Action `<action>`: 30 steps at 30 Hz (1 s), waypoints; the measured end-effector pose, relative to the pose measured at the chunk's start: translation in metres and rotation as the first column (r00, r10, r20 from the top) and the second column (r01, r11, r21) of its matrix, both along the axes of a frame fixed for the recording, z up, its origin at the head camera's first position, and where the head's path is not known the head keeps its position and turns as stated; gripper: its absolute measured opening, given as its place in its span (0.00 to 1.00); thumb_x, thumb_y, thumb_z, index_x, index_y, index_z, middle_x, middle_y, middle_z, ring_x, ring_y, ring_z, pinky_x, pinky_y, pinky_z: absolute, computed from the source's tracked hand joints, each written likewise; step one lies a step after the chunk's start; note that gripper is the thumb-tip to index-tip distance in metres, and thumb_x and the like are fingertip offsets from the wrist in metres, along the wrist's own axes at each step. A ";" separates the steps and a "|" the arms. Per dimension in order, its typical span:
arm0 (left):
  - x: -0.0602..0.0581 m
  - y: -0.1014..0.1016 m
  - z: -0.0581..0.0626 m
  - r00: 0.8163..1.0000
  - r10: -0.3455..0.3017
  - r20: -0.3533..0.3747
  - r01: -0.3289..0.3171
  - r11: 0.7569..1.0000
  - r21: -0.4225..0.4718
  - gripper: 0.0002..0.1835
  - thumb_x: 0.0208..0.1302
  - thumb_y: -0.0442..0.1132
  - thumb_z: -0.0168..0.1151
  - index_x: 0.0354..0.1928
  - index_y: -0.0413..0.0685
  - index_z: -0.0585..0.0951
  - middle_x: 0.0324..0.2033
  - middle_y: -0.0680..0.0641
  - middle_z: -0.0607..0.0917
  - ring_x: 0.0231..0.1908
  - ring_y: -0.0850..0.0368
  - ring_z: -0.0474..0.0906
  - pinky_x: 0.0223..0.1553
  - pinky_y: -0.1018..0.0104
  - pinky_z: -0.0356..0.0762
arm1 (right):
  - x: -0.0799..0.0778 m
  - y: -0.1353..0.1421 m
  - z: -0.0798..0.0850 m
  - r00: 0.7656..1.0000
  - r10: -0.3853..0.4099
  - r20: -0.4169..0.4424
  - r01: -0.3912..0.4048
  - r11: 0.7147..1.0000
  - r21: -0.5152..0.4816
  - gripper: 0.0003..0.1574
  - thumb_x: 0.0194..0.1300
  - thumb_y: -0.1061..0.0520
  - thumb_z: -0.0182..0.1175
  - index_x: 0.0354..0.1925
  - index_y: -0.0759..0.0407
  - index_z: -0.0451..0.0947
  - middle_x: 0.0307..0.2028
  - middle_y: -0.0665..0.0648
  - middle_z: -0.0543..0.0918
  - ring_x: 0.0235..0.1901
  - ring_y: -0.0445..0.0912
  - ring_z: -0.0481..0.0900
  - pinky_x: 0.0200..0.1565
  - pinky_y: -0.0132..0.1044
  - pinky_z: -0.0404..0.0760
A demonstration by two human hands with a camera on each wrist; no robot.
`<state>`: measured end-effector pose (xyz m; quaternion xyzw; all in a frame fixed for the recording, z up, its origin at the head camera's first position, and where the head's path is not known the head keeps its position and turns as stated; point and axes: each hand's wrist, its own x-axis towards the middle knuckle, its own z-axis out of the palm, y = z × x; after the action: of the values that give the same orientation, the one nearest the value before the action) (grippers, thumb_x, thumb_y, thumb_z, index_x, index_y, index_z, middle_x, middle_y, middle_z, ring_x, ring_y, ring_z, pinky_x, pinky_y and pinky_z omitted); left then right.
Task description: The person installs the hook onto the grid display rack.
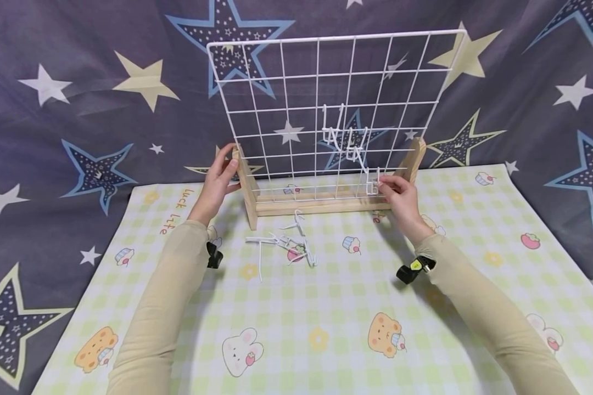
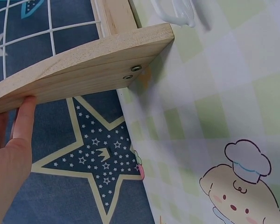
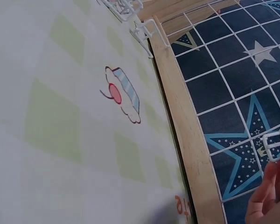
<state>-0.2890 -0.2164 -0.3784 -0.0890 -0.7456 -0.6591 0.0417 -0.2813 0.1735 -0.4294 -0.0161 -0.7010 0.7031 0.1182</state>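
A white wire grid (image 1: 318, 104) stands upright in a wooden stand (image 1: 321, 205). My left hand (image 1: 217, 181) holds the stand's left side piece (image 1: 247, 186); in the left wrist view its fingers (image 2: 24, 121) touch the outer wooden face. At the grid's lower right, my right hand (image 1: 401, 203) pinches a white wire hook (image 1: 371, 184) against the wires. The right wrist view shows that hook's bent end (image 3: 267, 145) above the fingertips. Two more hooks hang on the grid, one higher (image 1: 329, 131) and one between (image 1: 354, 148), stepping down to the right.
Several loose white hooks (image 1: 286, 244) lie in a tangle on the checked tablecloth (image 1: 321, 296), in front of the stand's left half. The right side piece (image 1: 414, 156) rises beside my right hand. Behind the grid hangs a dark star-patterned cloth (image 1: 99, 109).
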 end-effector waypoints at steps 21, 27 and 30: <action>0.001 0.000 0.001 1.000 0.007 0.004 -0.007 1.000 -0.008 0.27 0.77 0.47 0.44 0.74 0.56 0.56 0.55 0.43 0.67 0.61 0.46 0.65 0.58 0.40 0.69 | 0.016 0.004 -0.020 0.997 0.076 0.024 -0.078 0.994 0.078 0.04 0.66 0.67 0.57 0.38 0.66 0.78 0.34 0.49 0.80 0.29 0.42 0.77 0.36 0.31 0.80; 0.001 0.000 0.001 1.000 0.000 0.011 0.000 1.000 -0.009 0.28 0.77 0.47 0.43 0.75 0.57 0.55 0.59 0.39 0.66 0.62 0.45 0.64 0.59 0.40 0.68 | 0.022 -0.003 -0.024 0.988 0.151 0.032 -0.153 0.985 0.075 0.10 0.66 0.68 0.57 0.43 0.78 0.75 0.38 0.52 0.77 0.26 0.37 0.75 0.30 0.26 0.79; 0.000 -0.001 0.001 1.000 0.001 0.010 -0.001 1.000 -0.003 0.28 0.77 0.47 0.43 0.75 0.57 0.56 0.59 0.40 0.67 0.62 0.45 0.64 0.59 0.40 0.68 | 0.025 -0.004 -0.022 0.980 0.198 0.028 -0.200 0.975 0.099 0.11 0.66 0.69 0.57 0.43 0.80 0.74 0.38 0.59 0.78 0.25 0.38 0.75 0.29 0.26 0.78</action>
<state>-0.2886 -0.2172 -0.3778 -0.0854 -0.7468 -0.6585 0.0379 -0.2561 0.1692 -0.4516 0.0539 -0.7348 0.6749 0.0418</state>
